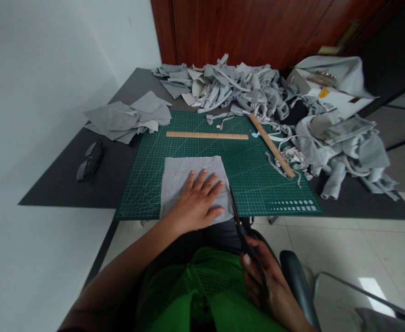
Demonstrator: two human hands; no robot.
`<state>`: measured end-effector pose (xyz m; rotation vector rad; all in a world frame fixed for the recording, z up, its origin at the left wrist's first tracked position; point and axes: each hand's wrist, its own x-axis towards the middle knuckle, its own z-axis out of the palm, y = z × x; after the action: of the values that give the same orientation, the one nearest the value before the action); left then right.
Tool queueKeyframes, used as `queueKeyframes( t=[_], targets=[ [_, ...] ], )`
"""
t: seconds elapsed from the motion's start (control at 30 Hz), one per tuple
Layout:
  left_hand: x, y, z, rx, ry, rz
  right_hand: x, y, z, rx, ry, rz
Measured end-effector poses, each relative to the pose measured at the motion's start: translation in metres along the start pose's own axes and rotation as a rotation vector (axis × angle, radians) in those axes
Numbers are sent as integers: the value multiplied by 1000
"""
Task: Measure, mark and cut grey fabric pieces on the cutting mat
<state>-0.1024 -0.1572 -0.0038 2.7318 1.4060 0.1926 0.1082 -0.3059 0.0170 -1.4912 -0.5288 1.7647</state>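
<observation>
A square of grey fabric (176,180) lies on the green cutting mat (143,184), its near edge reaching past the mat's front edge. Pressed flat on it, my left hand (199,203) has its fingers spread. My right hand (265,276), below the table's front edge, is closed around the handles of black scissors (239,226). Their blades point away from me along the right edge of the fabric. Whether the blades touch the cloth is too fine to tell.
Two wooden rulers (207,135) lie on the mat, one slanted at the right. Grey fabric scraps (223,85) pile along the back and right, with flat pieces (119,120) at left. Glasses (91,159) rest on the left; a white box (341,99) stands back right. A chair armrest (297,281) is beside my right arm.
</observation>
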Motion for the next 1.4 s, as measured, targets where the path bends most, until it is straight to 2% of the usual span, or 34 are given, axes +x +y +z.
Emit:
queueKeyframes(
  t=[0.13,0.3,0.57,0.93,1.13,1.23,1.4],
  targets=[
    [1,0,0,7,-9,0,2,3,-3,6,13,-9],
    [1,0,-1,11,-12,1,7,11,-9,6,-29,-2],
    [0,0,1,12,6,6,1,4,-2,-5,8,4],
    [0,1,-2,17,-9,4,-2,2,1,-44,-3,-16],
    [0,0,-1,9,6,8,5,10,-7,-37,-30,-57],
    [1,0,-1,15,4,4,9,12,-12,20,-47,-34],
    [1,1,-1,18,-8,-5,10,10,-16,146,-2,-32]
  ],
)
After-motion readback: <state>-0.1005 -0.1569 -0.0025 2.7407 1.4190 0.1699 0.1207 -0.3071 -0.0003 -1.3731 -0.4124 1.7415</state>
